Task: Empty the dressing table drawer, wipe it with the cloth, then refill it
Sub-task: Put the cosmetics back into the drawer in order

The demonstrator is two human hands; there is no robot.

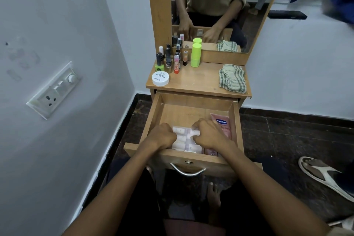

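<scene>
The wooden drawer (180,113) of the dressing table stands pulled out in front of me. In its near half lies a clear plastic box (184,138) of small white items. My left hand (162,136) grips the box's left side and my right hand (208,135) grips its right side, fingers curled over it. A pink Vaseline tube (223,123) lies along the drawer's right wall. The checked cloth (232,78) lies crumpled on the right of the table top (197,80).
Nail polish bottles (167,59), a lime green container (196,54) and a white round tub (160,78) stand at the table top's left. A mirror (220,5) rises behind. A wall with a switchboard (55,90) is to the left. A sandal (323,176) lies on the dark floor, right.
</scene>
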